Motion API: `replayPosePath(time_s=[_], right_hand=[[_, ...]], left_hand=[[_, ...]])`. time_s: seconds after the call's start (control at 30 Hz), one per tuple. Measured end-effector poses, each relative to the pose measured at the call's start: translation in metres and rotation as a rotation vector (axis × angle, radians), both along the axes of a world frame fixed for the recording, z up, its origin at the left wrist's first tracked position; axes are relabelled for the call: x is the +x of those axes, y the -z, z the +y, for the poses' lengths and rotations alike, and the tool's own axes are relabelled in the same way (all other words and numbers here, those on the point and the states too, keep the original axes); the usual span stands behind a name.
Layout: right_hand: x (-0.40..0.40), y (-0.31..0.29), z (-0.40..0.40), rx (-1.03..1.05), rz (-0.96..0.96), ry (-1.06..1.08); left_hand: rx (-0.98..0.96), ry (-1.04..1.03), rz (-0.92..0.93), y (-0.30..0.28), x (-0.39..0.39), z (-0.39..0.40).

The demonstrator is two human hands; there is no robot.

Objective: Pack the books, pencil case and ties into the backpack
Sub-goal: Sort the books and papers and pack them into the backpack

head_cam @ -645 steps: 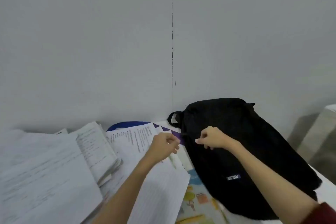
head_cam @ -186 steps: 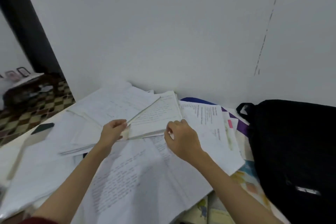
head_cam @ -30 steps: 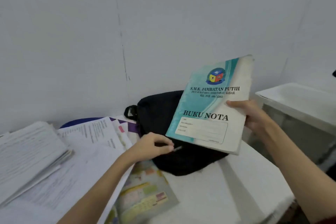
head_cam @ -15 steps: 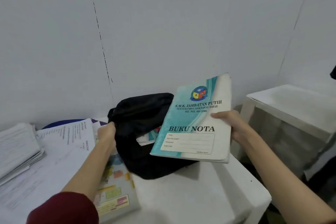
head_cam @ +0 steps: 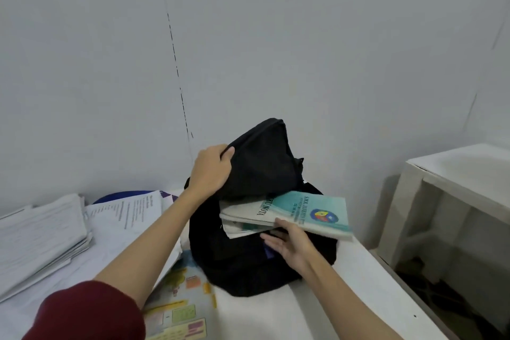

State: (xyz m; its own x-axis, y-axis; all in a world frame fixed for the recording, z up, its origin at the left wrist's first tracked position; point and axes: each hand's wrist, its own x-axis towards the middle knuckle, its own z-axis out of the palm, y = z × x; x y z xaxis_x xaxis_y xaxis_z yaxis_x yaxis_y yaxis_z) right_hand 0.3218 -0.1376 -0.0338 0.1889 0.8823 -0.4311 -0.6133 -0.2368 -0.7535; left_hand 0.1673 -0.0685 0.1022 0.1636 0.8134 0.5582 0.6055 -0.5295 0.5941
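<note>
Backpack [head_cam: 248,265], black and the biggest thing on the table [head_cam: 345,306], sits at the centre with its top flap pulled up toward twelve o'clock, because my left hand [head_cam: 211,171] clenches that flap and keeps the mouth wide for loading. Paper stacks [head_cam: 41,234] lie at nine o'clock of it; I count two loose piles there, one thick and one of printed sheets, and they are not in my reach just now. At six o'clock, partly under the bag, lies one colourful chart [head_cam: 176,309]. One white side table [head_cam: 455,190] stands apart at three o'clock.

Sticking out of the bag's mouth toward three o'clock is one teal notebook [head_cam: 309,214], lying flat and about half inside, above at least one other white booklet [head_cam: 240,229] already lodged there. My right hand [head_cam: 289,246] is under the notebook's near edge, thumb on its cover and the other digits straight and spread beneath, steadying rather than gripping, I judge so it can slide in. I see no pencil case and no ties.
</note>
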Motion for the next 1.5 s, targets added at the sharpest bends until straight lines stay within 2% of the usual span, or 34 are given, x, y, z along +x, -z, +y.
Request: replayPosePath(time_s=[0.07, 0.13, 0.2, 0.27, 0.33, 0.4, 0.43, 0.6, 0.8, 0.87, 1.0, 1.13, 1.2, 1.37, 1.5], right_hand=[[0.000, -0.006, -0.005, -0.038, -0.059, -0.169], [0.005, -0.014, -0.011, -0.034, -0.231, -0.330], [0.012, -0.029, -0.017, -0.022, -0.438, -0.351], [0.030, -0.036, -0.018, -0.025, -0.673, -0.161], [0.059, -0.031, -0.013, -0.086, -0.973, 0.136], [0.086, -0.015, -0.011, -0.231, -1.207, 0.245], [0.096, -0.004, -0.009, -0.300, -1.225, 0.224], [0.116, 0.016, 0.015, -0.390, -1.017, 0.281], [0.118, 0.006, 0.011, -0.419, -0.896, 0.292], [0.112, -0.002, 0.008, -0.351, -0.738, 0.286], [0.089, -0.016, -0.005, -0.172, -0.292, 0.092], [0.072, -0.020, -0.016, -0.079, -0.032, 0.061], [0.064, -0.016, -0.015, -0.030, 0.035, 0.116], [0.029, 0.000, 0.003, 0.008, 0.041, 0.244], [-0.008, 0.007, 0.035, -0.007, 0.131, 0.198]], left_hand=[[-0.018, 0.010, 0.005, 0.000, -0.004, 0.003], [-0.045, 0.030, -0.002, 0.000, -0.008, 0.005], [-0.061, 0.041, -0.002, 0.001, -0.010, 0.005], [-0.068, 0.052, -0.001, 0.001, -0.010, 0.006], [-0.058, 0.067, 0.012, -0.002, -0.008, 0.004], [-0.032, 0.087, 0.051, -0.005, -0.005, 0.001], [-0.011, 0.095, 0.081, -0.006, -0.004, -0.001], [0.121, 0.085, 0.294, -0.013, -0.002, -0.009], [0.129, 0.082, 0.285, -0.023, -0.007, -0.009], [0.121, 0.079, 0.282, -0.025, -0.007, -0.010], [0.096, 0.058, 0.276, -0.027, -0.001, -0.013], [0.083, 0.045, 0.274, -0.032, 0.006, -0.013], [0.081, 0.040, 0.273, -0.035, 0.008, -0.012], [0.071, 0.040, 0.228, -0.041, 0.009, -0.007], [0.079, 0.056, 0.198, -0.041, 0.005, -0.001]])
